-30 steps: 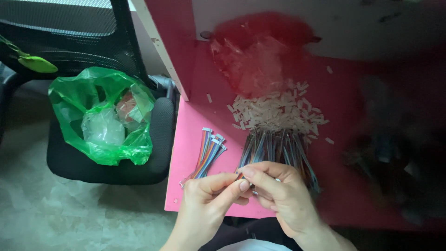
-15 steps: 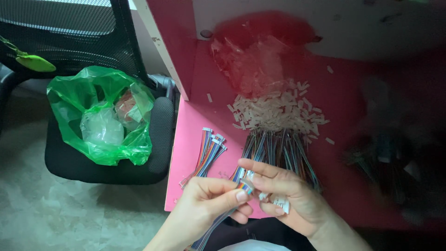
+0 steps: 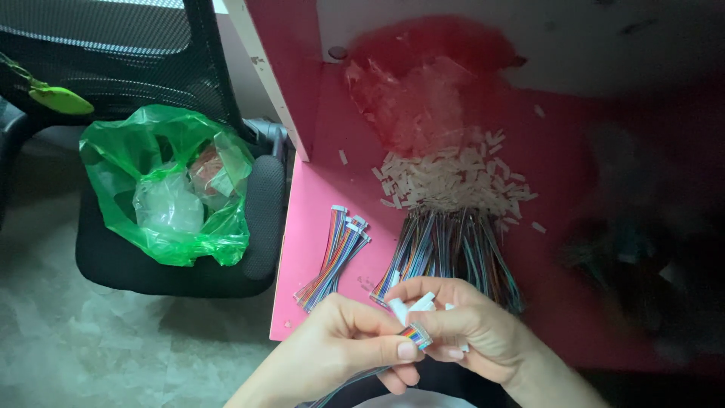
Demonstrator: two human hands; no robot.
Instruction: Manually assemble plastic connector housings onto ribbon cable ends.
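Both hands are up close at the bottom of the view, meeting over the front edge of the pink table [image 3: 317,227]. The left hand [image 3: 343,347] is curled, thumb pinching a rainbow ribbon cable [image 3: 411,333] right at its end, with the rest of the cable trailing down and left under the palm. The right hand [image 3: 472,332] is closed too, fingertips on the same cable end from the other side, and it's got a few white connectors [image 3: 411,304] tucked between its fingers, poking up out of the fist.

Just behind the hands there's a big fan of loose cables [image 3: 453,245] lying on the table, and above that a heap of white connectors [image 3: 449,181] spilling out of a clear bag [image 3: 423,98]. To the left sits a small bundle of finished-looking cables [image 3: 336,257] with connectors on the far end, well apart from the big fan.

Off the table on the left, a black chair [image 3: 260,219] holds a green plastic bag [image 3: 162,185] with crumpled stuff inside.
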